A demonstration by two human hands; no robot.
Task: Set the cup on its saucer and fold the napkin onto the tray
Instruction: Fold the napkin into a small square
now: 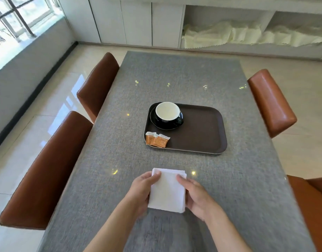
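The white napkin (167,190), folded into a thick layered rectangle, sits near the table's (229,179) front edge, well short of the brown tray (202,135). The left hand (141,190) and right hand (197,196) clasp its side edges, though whether it is lifted is unclear. The black cup (168,113), white inside, stands on its saucer (156,122) in the tray's far-left corner.

Cup on saucer, napkin folded near the table's front edge

The cup (168,112) — black outside, white inside, empty — stands upright on its black saucer (157,122) in the far-left corner of the brown tray (202,135). The white napkin (167,190) — a folded, layered rectangle — lies off the tray, well apart from it, nearer the viewer.
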